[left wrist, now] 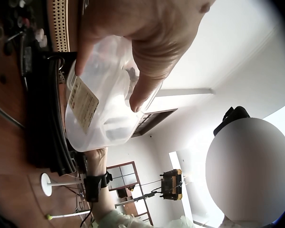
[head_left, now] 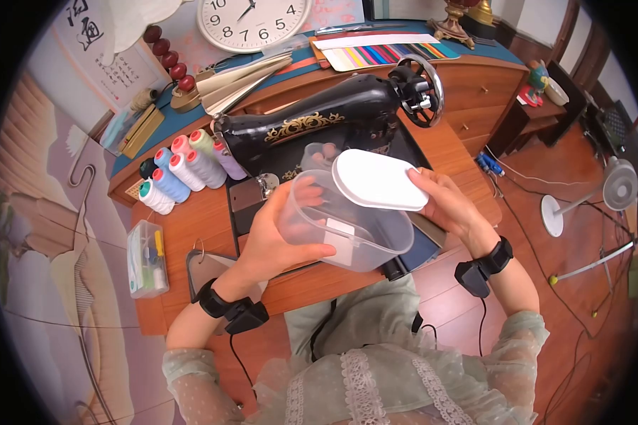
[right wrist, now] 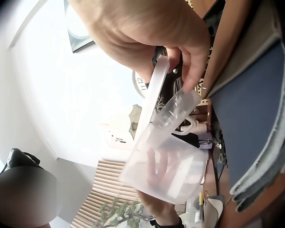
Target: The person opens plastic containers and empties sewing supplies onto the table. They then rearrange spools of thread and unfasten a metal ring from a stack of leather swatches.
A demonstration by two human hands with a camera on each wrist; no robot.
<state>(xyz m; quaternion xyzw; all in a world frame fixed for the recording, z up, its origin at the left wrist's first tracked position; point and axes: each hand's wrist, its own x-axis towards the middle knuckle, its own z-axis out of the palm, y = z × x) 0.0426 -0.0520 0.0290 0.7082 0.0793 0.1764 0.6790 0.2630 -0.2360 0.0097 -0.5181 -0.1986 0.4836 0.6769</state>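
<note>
The left hand [head_left: 266,237] grips a clear plastic container [head_left: 376,244] by its left side, thumb on the near wall by a pale label [left wrist: 83,103]. A white oval lid [head_left: 379,180] is pinched at its right end by the right hand [head_left: 446,205], tilted over the container's open top. In the right wrist view the lid [right wrist: 154,92] stands edge-on beside the container [right wrist: 173,166], with the right hand [right wrist: 152,38] above. Through the container's wall the left fingers show in the head view.
A black sewing machine [head_left: 312,117] stands behind the container, with thread spools [head_left: 184,170] to its left. A small clear box [head_left: 147,258] sits at the table's left edge. Folded dark blue fabric [right wrist: 251,109] lies under the right hand.
</note>
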